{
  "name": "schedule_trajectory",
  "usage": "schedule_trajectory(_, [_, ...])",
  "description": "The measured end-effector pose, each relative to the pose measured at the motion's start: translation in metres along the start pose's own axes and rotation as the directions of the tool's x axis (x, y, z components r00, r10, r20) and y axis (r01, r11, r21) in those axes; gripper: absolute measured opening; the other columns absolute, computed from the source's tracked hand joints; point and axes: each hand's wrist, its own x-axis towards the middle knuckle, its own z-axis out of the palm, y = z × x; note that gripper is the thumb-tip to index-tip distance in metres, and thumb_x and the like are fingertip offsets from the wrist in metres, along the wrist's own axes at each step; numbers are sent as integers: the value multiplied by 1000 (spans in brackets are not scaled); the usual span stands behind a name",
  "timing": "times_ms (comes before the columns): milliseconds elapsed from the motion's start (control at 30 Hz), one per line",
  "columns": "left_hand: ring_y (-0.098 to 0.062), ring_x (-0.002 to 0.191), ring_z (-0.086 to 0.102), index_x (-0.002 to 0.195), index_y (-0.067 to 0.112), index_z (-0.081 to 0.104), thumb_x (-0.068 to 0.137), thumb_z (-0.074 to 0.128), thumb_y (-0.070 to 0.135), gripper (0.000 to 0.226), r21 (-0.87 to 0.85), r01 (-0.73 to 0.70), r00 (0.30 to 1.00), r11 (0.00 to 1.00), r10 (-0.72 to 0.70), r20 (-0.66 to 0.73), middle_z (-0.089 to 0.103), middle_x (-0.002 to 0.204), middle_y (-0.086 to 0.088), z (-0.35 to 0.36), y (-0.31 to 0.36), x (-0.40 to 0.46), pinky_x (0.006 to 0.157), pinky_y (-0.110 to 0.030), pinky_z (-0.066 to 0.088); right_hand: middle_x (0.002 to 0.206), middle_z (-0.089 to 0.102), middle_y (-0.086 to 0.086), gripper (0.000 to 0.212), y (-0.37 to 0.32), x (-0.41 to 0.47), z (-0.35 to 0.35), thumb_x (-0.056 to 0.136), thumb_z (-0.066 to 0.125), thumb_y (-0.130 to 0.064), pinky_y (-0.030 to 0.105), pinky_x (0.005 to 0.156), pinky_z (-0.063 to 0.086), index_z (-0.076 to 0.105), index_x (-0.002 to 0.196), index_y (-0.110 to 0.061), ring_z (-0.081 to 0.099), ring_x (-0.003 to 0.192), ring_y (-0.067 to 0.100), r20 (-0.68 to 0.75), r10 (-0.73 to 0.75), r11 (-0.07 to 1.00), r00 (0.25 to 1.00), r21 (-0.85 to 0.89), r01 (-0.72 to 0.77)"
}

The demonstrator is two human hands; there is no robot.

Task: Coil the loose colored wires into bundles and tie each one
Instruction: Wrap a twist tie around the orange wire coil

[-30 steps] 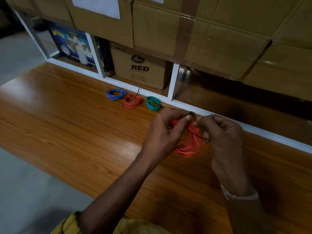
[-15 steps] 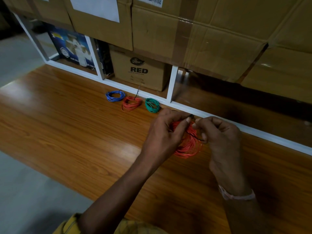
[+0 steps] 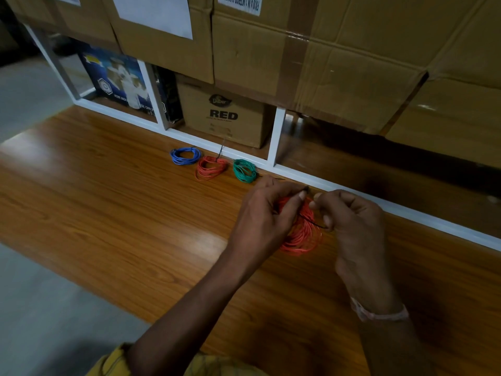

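A coil of red wire [image 3: 302, 237] hangs between my two hands just above the wooden table [image 3: 113, 202]. My left hand [image 3: 264, 218] grips the coil's top and pinches one end of a thin black tie [image 3: 311, 222]. My right hand [image 3: 352, 221] pinches the tie's other end, which crosses the coil. Part of the coil is hidden behind my left fingers. Three tied bundles lie in a row by the white frame: a blue bundle [image 3: 185, 156], a red bundle [image 3: 211, 167] with a black tie sticking up, and a green bundle [image 3: 244, 170].
A white frame [image 3: 273, 142] runs along the table's far edge. Behind it stand a brown carton marked RED [image 3: 222, 118] and a blue printed box [image 3: 119, 80]. Large taped cardboard boxes [image 3: 325, 55] overhang above. Grey floor [image 3: 40, 308] lies at the left.
My hands hold the coil in nearly the same place. The fingertips have parted slightly, and the black tie is drawn out more across the coil.
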Motion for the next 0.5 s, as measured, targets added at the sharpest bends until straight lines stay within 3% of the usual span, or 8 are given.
schedule_trajectory(167, [-8,94,60,122,22,77,105,66,26,21,9,4,1000,1000,-4,6,59,97,6,1,0,1,76,-24,50,51,51,-1,22,3,3,0,91,66,-9,15,52,43,71,71,-4,47,53,9,-15,17,999,1000,31,-17])
schedule_trajectory(500, [-5,93,62,116,19,79,104,67,27,19,-36,56,998,998,-55,30,64,95,8,-1,-1,3,76,-15,46,53,51,-1,23,5,3,0,93,66,-9,19,54,45,72,71,-7,47,54,9,1,50,997,999,53,-50])
